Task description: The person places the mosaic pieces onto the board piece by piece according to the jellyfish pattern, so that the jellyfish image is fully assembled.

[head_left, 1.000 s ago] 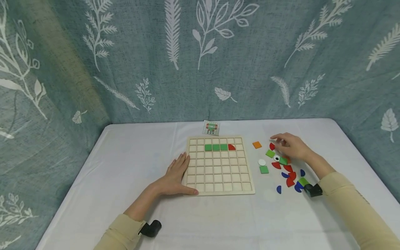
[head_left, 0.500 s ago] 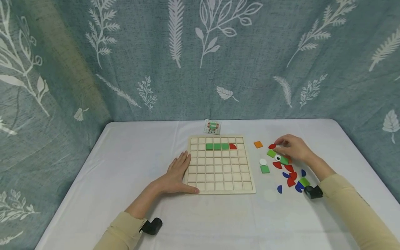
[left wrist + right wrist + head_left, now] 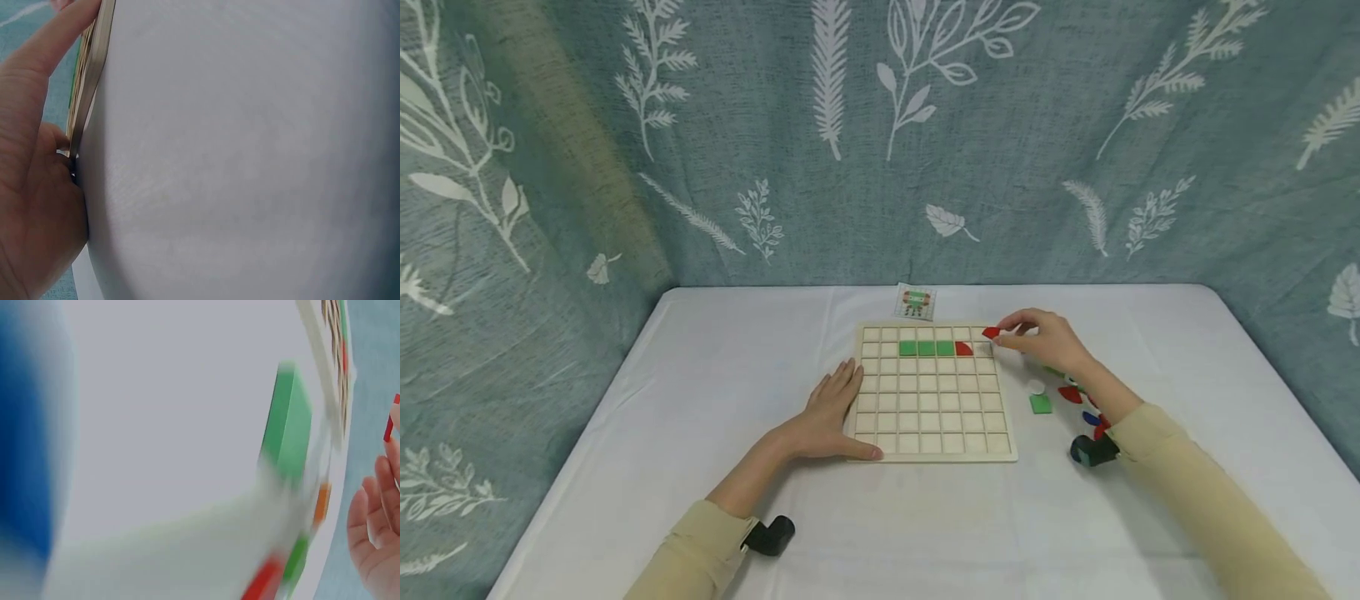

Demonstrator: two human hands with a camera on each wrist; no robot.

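The pale wooden grid board (image 3: 918, 400) lies on the table; three green squares (image 3: 927, 348) and a red quarter piece (image 3: 963, 349) sit side by side in its second row. My left hand (image 3: 824, 417) rests with spread fingers on the board's left edge, thumb at the near corner, as the left wrist view also shows. At the board's far right corner my right hand (image 3: 1047, 340) pinches another red piece (image 3: 991, 332) between thumb and finger. In the right wrist view that red piece (image 3: 392, 419) stands on edge in the fingertips.
A small pattern card (image 3: 915, 302) lies behind the board. Right of the board are a white disc (image 3: 1036, 387), a green square (image 3: 1041, 404), a red piece (image 3: 1070, 394) and several loose pieces partly hidden by my right forearm. A patterned curtain hangs behind the table.
My right hand has picked up a red piece from the loose pieces and moved left with it to the board's far right corner. My left hand stays on the board.
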